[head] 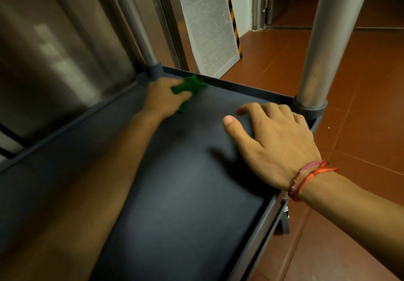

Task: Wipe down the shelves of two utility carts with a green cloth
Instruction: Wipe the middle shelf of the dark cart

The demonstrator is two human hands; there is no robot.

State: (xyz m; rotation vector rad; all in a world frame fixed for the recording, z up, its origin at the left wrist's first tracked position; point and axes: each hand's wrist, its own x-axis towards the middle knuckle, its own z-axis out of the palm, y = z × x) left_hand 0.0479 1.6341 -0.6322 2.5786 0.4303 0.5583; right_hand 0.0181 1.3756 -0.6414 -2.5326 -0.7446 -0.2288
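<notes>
A dark grey cart shelf (185,193) with a raised rim fills the middle of the view. My left hand (162,98) reaches to its far left corner and is shut on a crumpled green cloth (190,88) pressed against the shelf surface near the back rim. My right hand (273,142) rests flat on the shelf near the right rim, fingers spread and holding nothing; two thread bracelets circle its wrist. Part of the cloth is hidden under my left fingers.
Two grey cart posts rise from the shelf corners, one at the far left (135,22) and one at the right (328,40). A steel wall (54,51) stands left. A white panel (209,24) leans beyond the cart on the red tiled floor (360,127).
</notes>
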